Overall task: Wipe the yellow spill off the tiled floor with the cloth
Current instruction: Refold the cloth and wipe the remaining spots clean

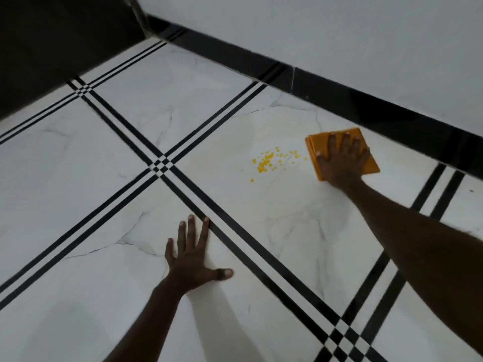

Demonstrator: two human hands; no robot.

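Yellow spill [273,162] lies in scattered droplets beside folded orange cloth [317,142]; both hands flat, fingers spread.

Soft, even, rather dim light falls on the glossy tiled floor [109,158], with no harsh glare. A faint shadow trails beside the left forearm [146,317]. The upper-left corner is dark. Wide-angle distortion bends the baseboard [339,97]; detail is slightly soft.

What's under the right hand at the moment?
The right hand lies flat on the folded orange cloth, on the tiled floor. The yellow spill sits uncovered to its left. The floor beneath the cloth is hidden.
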